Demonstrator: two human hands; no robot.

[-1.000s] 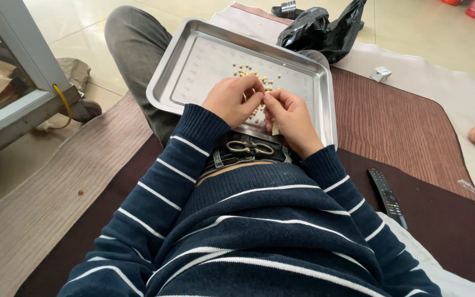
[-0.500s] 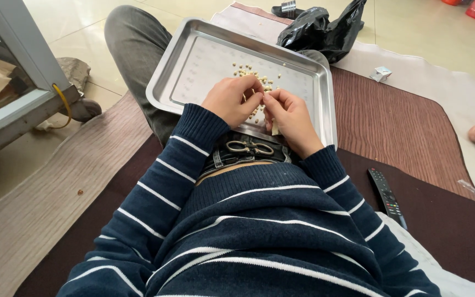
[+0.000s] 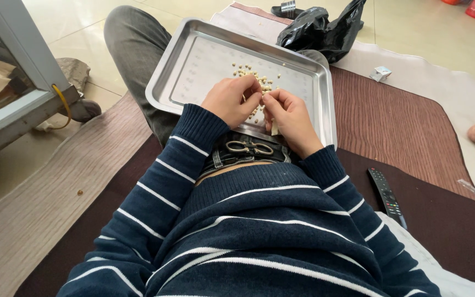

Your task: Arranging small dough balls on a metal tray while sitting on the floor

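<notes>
You worked over the tray (image 3: 193,55).
Your left hand (image 3: 231,100) and right hand (image 3: 288,114) met above it, pinching small pale seeds (image 3: 251,74).

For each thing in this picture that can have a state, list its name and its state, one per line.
Left hand: fingers curled, pinching something small.
Right hand: curled, fingertips meeting the left hand's.
Metal tray: on the lap, mostly bare.
Pale seeds: loose on the tray.
Black bag: crumpled.
Remote control: lying flat, untouched.

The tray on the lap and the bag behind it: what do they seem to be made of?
The tray looks like metal, probably stainless steel: silvery, brushed, with dull reflections. The black bag seems thin plastic film: glossy and crumpled into sharp folds.
</notes>
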